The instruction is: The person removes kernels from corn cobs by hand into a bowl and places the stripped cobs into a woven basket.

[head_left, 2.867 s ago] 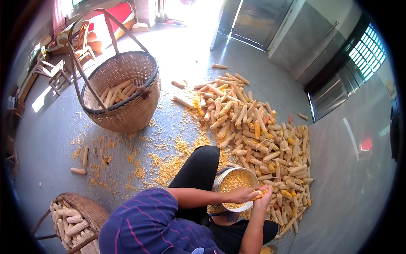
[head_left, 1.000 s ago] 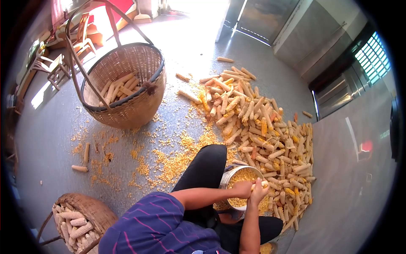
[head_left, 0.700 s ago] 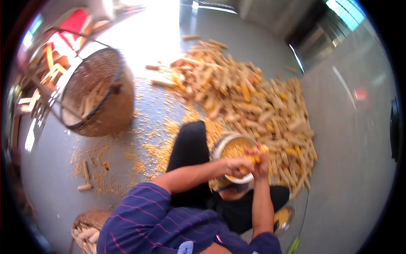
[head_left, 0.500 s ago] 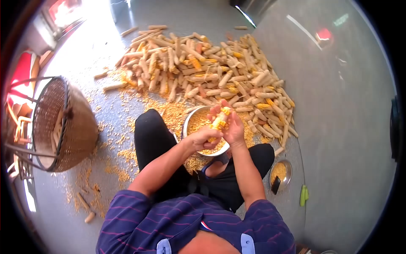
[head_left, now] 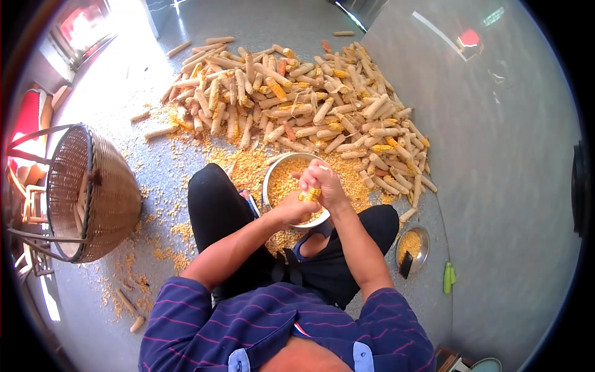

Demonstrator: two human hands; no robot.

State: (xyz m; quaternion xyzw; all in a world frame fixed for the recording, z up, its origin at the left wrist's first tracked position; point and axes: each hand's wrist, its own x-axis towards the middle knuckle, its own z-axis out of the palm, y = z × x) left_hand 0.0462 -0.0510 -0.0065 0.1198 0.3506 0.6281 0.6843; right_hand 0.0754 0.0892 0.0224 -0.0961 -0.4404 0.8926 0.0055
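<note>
Both hands are wrapped round one corn cob [head_left: 310,194], partly stripped, with yellow kernels showing between them. My left hand [head_left: 294,209] closes on its lower end. Over the upper end, my right hand [head_left: 323,181] is closed, hiding most of that part. Below the hands stands a round white-rimmed basin [head_left: 266,187] between my knees. Loose yellow kernels [head_left: 282,183] lie in it.
A large heap of mostly bare cobs [head_left: 297,110] spreads beyond the basin. At left, a wicker basket [head_left: 114,198] holds some cobs. Scattered kernels [head_left: 232,162] cover the floor. On the right sit a metal bowl [head_left: 424,248] of kernels and a green object [head_left: 449,278].
My right hand has closed over the cob's upper end, which showed bare before. The cob and both hands have shifted slightly left and lower. The view has tilted a little.
</note>
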